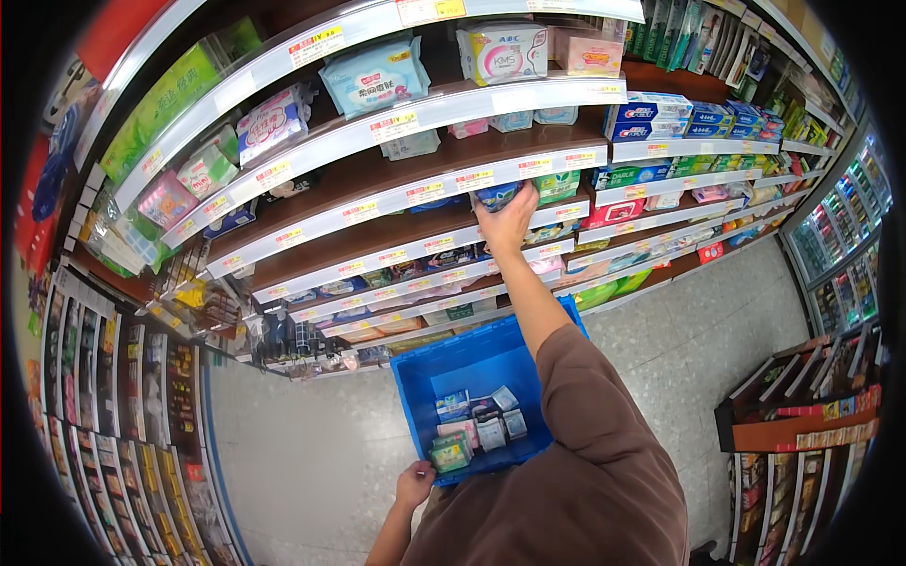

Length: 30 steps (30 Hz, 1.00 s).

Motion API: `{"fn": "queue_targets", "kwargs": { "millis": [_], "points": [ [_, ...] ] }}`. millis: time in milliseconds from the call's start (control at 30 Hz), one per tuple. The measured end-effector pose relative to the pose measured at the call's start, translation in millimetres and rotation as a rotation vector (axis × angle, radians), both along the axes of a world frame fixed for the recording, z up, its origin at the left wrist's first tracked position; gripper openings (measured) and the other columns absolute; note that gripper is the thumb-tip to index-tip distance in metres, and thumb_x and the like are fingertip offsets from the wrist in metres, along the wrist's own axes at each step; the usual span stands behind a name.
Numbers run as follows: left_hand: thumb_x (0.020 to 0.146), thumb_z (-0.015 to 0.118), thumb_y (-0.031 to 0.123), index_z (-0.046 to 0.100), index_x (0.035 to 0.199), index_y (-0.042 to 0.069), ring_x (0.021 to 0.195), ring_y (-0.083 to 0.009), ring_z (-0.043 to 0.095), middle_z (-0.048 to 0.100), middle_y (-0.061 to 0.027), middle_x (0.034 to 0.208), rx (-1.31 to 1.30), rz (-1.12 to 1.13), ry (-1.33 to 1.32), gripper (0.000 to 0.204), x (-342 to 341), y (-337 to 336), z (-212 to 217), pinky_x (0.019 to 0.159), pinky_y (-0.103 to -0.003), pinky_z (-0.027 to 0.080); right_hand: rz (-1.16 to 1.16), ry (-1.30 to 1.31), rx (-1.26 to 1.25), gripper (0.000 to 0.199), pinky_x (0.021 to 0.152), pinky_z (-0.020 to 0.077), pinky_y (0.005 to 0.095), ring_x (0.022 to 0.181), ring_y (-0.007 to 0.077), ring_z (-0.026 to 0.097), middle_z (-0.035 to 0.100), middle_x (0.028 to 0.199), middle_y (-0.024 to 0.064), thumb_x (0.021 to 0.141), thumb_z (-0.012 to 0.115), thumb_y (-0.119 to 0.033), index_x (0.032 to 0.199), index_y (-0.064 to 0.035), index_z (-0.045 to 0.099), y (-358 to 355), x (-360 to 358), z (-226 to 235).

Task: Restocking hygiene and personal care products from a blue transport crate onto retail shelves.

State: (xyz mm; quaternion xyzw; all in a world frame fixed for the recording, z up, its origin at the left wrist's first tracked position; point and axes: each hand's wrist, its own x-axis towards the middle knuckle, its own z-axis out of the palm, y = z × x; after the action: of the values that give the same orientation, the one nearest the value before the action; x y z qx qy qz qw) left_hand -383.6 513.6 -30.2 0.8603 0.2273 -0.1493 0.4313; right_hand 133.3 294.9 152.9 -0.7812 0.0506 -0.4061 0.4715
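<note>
My right hand (510,222) reaches up to a middle shelf, its fingers closed round a small dark blue pack (496,196) at the shelf's front edge. A green pack (559,185) stands just right of that hand. Below, a blue plastic crate (411,387) sits in front of me, close to my body. Several small packets lie in it, among them a green packet (451,453), a blue-and-white packet (452,405) and a white packet (491,433). At the crate's near left corner, my left hand (414,484) is closed on the rim.
Shelves with price tags curve across the front, holding a light blue soft pack (375,75), a white pack (503,53) and toothpaste boxes (651,115). A glass-door cooler (840,217) stands far right. Low racks (123,396) line the left; another display rack (802,415) is lower right.
</note>
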Motion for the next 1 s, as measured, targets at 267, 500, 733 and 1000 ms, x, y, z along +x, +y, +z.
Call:
{"fn": "queue_targets", "kwargs": {
  "millis": [267,500,733,1000],
  "points": [
    [0.085,0.069,0.024,0.068,0.105,0.004,0.082,-0.0261,0.072,0.073,-0.013,0.091,-0.015,-0.023,0.013,0.028,13.4,-9.8,7.8,0.075,-0.037,0.056,-0.075,0.021,-0.029,0.107,0.109,0.0314,0.0511,0.125,0.0455,0.038,0.037,0.136,0.028,0.062,0.088,-0.02,0.145,0.0059,0.026,-4.7,-5.1,-2.3],
    [0.083,0.07,0.027,0.068,0.103,0.005,0.08,-0.0274,0.072,0.073,-0.0132,0.091,-0.041,-0.003,-0.005,0.029,5.6,2.7,-8.6,0.075,-0.038,0.056,0.024,-0.048,-0.073,0.096,0.108,0.0331,0.05,0.125,0.0453,0.039,0.038,0.136,0.0289,0.068,0.085,-0.021,0.142,0.0044,0.03,-29.6,-53.0,-31.7],
    [0.086,0.063,0.049,0.047,0.138,-0.002,0.119,-0.0401,0.059,0.061,-0.0278,0.127,0.246,-0.024,0.236,0.074,21.9,37.9,-64.1,0.097,-0.045,0.049,0.443,0.35,-0.261,0.051,0.097,0.0448,0.0459,0.111,0.0403,0.054,0.059,0.114,0.0209,0.076,0.076,-0.018,0.119,-0.0016,0.055,-51.7,-209.4,-189.3],
    [0.086,0.067,0.031,0.062,0.113,0.004,0.096,-0.0404,0.066,0.07,-0.0216,0.101,0.283,-0.13,0.316,0.039,21.4,27.5,-91.7,0.082,-0.051,0.052,0.937,1.309,-0.62,0.057,0.093,0.0511,0.0412,0.106,0.0344,0.065,0.067,0.114,0.0172,0.075,0.077,-0.034,0.122,-0.0049,0.062,-19.3,-310.3,-327.6]
  ]
}}
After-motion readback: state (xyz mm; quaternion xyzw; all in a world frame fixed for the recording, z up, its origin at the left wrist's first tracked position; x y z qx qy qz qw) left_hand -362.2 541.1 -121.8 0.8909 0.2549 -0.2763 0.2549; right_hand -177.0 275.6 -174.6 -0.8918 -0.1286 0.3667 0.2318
